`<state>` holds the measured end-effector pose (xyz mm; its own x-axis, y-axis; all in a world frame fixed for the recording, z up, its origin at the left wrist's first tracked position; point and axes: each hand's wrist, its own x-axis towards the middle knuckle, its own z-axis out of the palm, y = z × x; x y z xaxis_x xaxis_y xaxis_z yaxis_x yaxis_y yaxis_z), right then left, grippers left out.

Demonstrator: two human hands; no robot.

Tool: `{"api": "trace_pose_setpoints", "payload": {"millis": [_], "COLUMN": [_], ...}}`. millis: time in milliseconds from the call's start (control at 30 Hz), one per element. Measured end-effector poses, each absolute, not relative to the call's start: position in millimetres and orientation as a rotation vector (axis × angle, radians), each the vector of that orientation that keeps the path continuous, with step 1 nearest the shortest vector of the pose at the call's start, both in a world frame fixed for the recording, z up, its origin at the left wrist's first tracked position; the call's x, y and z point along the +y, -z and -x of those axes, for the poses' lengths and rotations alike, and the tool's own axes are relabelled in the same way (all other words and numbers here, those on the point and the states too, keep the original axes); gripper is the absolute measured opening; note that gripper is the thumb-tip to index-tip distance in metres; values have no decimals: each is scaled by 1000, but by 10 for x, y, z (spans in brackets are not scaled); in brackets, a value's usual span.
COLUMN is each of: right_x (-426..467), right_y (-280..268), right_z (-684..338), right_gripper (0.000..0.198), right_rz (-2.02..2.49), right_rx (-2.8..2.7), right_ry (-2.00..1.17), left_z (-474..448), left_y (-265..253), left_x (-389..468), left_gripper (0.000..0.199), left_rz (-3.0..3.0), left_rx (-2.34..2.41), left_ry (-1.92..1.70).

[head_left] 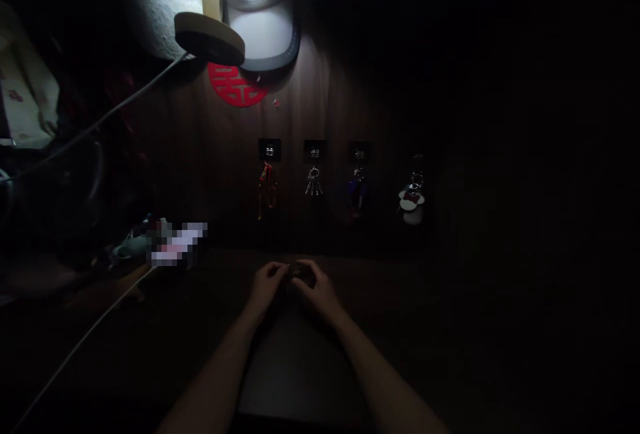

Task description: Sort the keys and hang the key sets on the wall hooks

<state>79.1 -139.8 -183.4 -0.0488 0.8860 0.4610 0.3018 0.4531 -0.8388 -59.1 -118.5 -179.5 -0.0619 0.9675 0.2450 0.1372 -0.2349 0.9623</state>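
Note:
Low in the middle of the head view, my left hand and my right hand almost meet over a dark surface. The left thumb and forefinger are closed in a pinch. My right fingers and thumb curl toward each other around a small dark object between the hands. Its kind is lost in the dim light. Beyond the hands, a row of hooks holds a red cord keychain, a bunch of keys, a blue keychain and a white bow-shaped keychain.
A lit lamp's round base stands at the upper left, beside a red round paper cutout. A white cable runs left from it. Another cable crosses the lower left near a blurred pale item. The right side is dark.

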Motion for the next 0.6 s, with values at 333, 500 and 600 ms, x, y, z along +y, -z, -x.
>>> {"api": "trace_pose_setpoints", "payload": {"millis": [333,500,600], "right_x": [-1370,-1332,-1294], "right_y": [1834,1845,1866], "right_z": [-806,-831,-834], "right_gripper": [12,18,21], "right_rz": [1046,1014,995], "right_rx": [-1547,-1379,-1292], "right_ry": [-612,-757,-840], "left_z": [558,552,543], "left_y": [1772,1764,1778], "left_x": [-1248,-1279,-1291], "left_gripper": [22,23,27], "left_rz": [-1262,-1247,-1268], "left_rx": [1128,1044,888], "left_ry": [-1336,-1230,-1134]}}
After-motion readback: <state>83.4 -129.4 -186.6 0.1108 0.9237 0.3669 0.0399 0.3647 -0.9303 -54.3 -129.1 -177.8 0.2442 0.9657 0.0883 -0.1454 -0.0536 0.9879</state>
